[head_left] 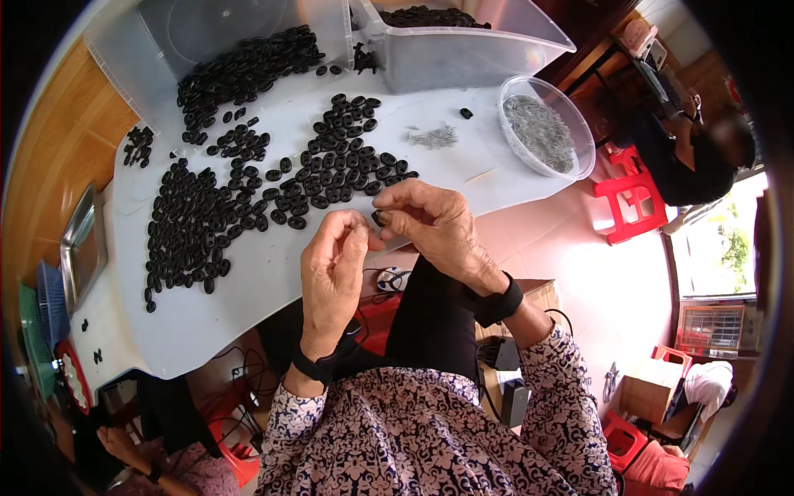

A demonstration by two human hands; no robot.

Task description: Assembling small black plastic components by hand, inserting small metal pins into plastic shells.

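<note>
Close together at the table's front edge, my two hands are closed, fingertips nearly meeting. My right hand (pixel 438 227) pinches a small black oval piece (pixel 378 218) between thumb and fingers. My left hand (pixel 332 269) has its thumb pressed to its fingers beside that piece; what it holds, if anything, is hidden. Just beyond the hands, many black oval pieces (pixel 335 169) with openings in them lie flat on the white table (pixel 273 318). A larger spread of the same pieces (pixel 186 219) lies to the left.
A heap of black pieces (pixel 248 70) spills from a tipped see-through bin (pixel 136 78). Another bin (pixel 463 58) stands beside it. Small clear pins (pixel 432 136) lie near a round tub (pixel 585 157) of them. Coworkers sit at left and right, near red stools (pixel 633 202).
</note>
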